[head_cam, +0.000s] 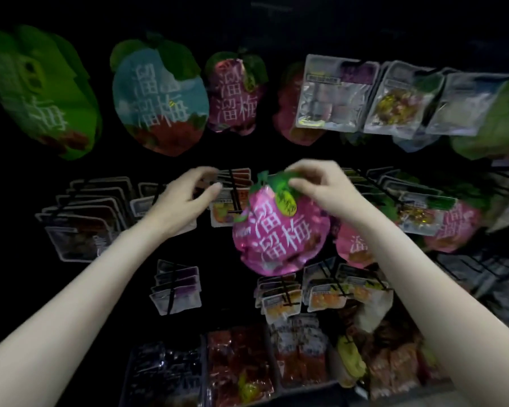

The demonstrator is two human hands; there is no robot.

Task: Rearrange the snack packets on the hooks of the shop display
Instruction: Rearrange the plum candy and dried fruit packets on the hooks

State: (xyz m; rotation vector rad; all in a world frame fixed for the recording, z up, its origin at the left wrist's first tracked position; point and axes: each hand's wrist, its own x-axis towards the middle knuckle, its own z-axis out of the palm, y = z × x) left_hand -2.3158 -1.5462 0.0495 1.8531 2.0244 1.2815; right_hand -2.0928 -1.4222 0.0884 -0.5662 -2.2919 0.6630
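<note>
1. While the right hand (321, 189) pinches the pink packet (279, 230) by its green top, it hangs just below those fingers.
2. Beside it, the left hand (182, 201) is loosely curled, holding nothing.
3. Next, probably: thread it onto a hook (235, 192).

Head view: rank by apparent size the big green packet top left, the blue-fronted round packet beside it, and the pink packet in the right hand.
1. Green packet, largest.
2. Blue-fronted round packet and pink packet pinched by the right hand look alike; the pink one hangs nearer, so unranked.
</note>
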